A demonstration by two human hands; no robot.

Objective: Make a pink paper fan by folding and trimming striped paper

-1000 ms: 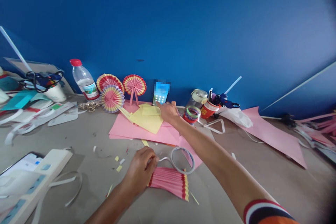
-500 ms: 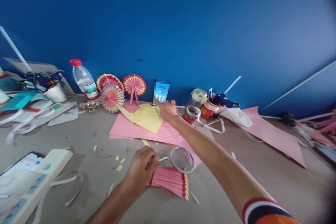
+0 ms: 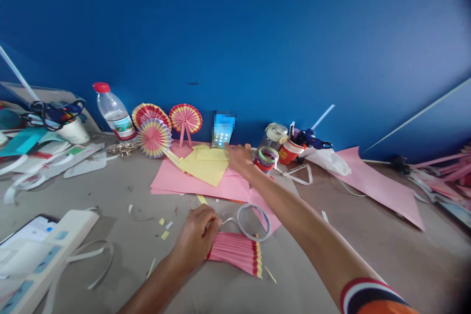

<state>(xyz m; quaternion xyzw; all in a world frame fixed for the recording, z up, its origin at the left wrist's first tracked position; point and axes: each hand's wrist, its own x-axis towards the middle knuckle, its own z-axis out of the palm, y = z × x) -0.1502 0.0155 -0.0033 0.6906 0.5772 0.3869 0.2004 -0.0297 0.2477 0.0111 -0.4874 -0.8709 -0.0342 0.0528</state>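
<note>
My left hand (image 3: 200, 233) is closed on the left end of a pleated pink paper strip (image 3: 235, 251) with red and yellow edges at its right end. From beside those fingertips a thin strip of tape leads to a tape roll (image 3: 240, 225), which stands against the folded paper. My right hand (image 3: 241, 157) reaches across to the lower right corner of a lit smartphone (image 3: 222, 132) leaning on the blue wall. Its fingers are stretched out and hold nothing. Yellow paper (image 3: 206, 167) lies over pink sheets (image 3: 172, 176) just left of that hand.
Paper rosettes (image 3: 186, 118) and a water bottle (image 3: 117, 115) stand along the wall. A clear jar (image 3: 274, 137) and a red cup of tools (image 3: 290, 151) are right of the phone. A white power strip (image 3: 61, 250) lies at left, near paper scraps.
My right hand has drawn back slightly from the phone screen to its lower right corner. My left hand keeps its hold on the pleated paper. The view has shifted slightly.
</note>
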